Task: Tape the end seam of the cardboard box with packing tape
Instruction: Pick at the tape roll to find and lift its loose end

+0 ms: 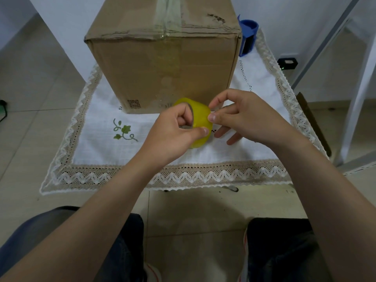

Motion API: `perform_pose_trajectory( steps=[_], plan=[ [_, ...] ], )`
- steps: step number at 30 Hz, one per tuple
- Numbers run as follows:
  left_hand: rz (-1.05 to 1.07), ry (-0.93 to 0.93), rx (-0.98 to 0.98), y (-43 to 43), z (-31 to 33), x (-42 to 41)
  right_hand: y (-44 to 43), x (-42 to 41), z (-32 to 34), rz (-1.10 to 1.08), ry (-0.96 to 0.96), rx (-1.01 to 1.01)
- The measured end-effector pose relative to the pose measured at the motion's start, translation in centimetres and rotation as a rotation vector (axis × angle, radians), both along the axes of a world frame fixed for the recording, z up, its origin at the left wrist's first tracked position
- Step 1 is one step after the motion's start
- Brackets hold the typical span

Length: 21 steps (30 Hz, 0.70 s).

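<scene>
A brown cardboard box (162, 64) stands on a small table, with a strip of clear tape along its top seam running over the near edge. In front of the box my left hand (173, 133) grips a yellowish roll of packing tape (200, 119), fingers through its core and thumb on the outer face. My right hand (242, 119) is at the right side of the roll, with thumb and index finger pinched at the roll's surface and the other fingers spread.
A white tablecloth (142, 159) with a lace border and green leaf embroidery covers the table. A blue tape dispenser (248, 37) stands behind the box at the right. White furniture legs (354, 110) rise at right. My knees and shoes are below on the tiled floor.
</scene>
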<state>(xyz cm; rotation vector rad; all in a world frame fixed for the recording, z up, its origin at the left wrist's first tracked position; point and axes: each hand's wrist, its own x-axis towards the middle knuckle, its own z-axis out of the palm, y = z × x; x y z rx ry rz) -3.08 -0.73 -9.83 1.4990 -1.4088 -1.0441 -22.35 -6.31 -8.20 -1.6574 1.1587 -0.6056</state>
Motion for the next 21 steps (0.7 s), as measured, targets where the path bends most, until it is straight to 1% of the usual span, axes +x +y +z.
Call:
perform_pose_trajectory(
  steps=[8, 21],
  plan=[
    [-0.02, -0.009, -0.014, -0.05, -0.48, 0.02, 0.0, -0.34, 0.12, 0.019, 0.033, -0.004],
    [-0.052, -0.011, -0.004, -0.04, -0.64, -0.01, -0.28, -0.57, 0.01, 0.049, 0.048, 0.067]
  ],
)
